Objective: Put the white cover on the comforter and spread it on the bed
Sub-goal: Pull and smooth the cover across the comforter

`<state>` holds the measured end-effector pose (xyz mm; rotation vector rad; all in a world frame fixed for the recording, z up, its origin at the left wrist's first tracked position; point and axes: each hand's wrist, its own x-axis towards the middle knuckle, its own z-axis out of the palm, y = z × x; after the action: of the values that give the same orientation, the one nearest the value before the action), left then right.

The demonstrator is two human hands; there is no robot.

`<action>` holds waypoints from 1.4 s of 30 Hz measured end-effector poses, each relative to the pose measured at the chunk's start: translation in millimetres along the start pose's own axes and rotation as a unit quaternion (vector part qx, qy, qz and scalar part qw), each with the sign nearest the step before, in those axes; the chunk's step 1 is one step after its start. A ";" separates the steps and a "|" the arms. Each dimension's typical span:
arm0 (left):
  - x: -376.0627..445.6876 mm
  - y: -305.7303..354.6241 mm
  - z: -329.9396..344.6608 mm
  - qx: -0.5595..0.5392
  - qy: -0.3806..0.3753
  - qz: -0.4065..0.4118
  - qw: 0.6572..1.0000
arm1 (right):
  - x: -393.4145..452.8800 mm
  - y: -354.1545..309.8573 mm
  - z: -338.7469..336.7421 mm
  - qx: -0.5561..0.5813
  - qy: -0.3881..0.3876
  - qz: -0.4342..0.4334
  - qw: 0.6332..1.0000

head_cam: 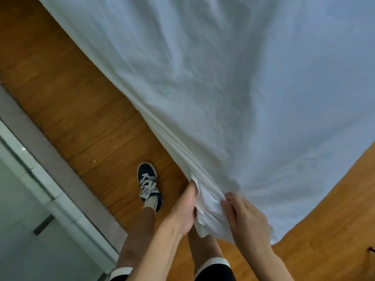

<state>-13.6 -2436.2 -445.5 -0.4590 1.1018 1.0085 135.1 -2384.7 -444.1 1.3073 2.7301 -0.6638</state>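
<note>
Left hand [185,209]: you grip the gathered corner of the white cover [233,88] from its left side, thumb up along the fold, fingers curled into the cloth.
Right hand [246,218]: you pinch the same corner from its right side, fingertips tucked into the bunched cloth, back of the hand toward the camera.
Cover corner [209,211]: bunched between your two hands, the nearest part of the cover; folds run from it up and away.
White cover, position: it spreads out from the corner in a wide sheet, held taut and filling the view beyond your hands. You cannot tell from here whether the comforter is inside it, and the bed is not in view.
Risk, slip: the whole sheet appears to hang from this one corner; if either grip loosens, the cloth likely drops to the wooden floor [67,94].
Risk, twist: the ridges along the cover's left edge suggest gathered layers; pulling hard now could lock in a twist.
Risk, footing: your shoe [149,184] stands just left of the corner, beside the cover's left edge; slack there could catch underfoot.
Obstruction: the cover hides everything behind it.
Grey sill [67,179]: left of the cover, beyond the floor strip.
Glass panel [24,209]: farthest left of the cover, well apart from it.
</note>
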 end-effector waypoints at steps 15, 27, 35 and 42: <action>13.9 -29.8 -59.0 0.061 0.366 0.019 0.928 | -27.6 2.9 23.0 0.018 0.030 -0.092 0.995; 5.4 23.6 64.4 0.648 0.177 0.584 0.457 | 33.8 13.6 9.7 0.135 0.212 0.097 0.963; 76.8 52.1 70.8 0.877 0.184 0.375 0.238 | 43.6 71.2 16.5 0.054 0.162 0.076 0.982; 84.1 57.7 80.3 0.897 0.232 0.258 0.272 | 52.7 78.9 8.2 0.127 0.177 0.212 0.953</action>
<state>-13.3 -2310.4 -477.7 1.7385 2.1923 -0.5376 159.4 -2305.6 -491.4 2.1818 2.5171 -0.8188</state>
